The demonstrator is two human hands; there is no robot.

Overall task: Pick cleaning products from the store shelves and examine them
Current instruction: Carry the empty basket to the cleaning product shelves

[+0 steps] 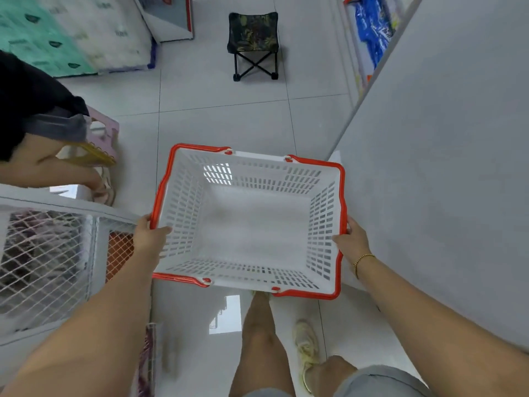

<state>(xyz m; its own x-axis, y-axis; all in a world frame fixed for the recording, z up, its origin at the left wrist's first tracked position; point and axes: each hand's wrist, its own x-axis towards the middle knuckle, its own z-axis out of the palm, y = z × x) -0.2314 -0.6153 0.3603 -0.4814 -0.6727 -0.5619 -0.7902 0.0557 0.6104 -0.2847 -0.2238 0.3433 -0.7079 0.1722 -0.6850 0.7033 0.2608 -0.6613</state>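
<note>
Left hand (150,232) gripping white basket (342,196) left rim, fingers curling outside, thumb inside; right hand (350,237) gripping right rim alike. Print on packs (57,32) blurred, unreadable.

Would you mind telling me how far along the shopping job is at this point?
It has barely begun. Done: a basket has been fetched. In hand: the left hand and right hand grip its two sides, and nothing lies in it. Left: every product is yet to be picked and examined; the blue packs ahead on the right are untouched.
</note>
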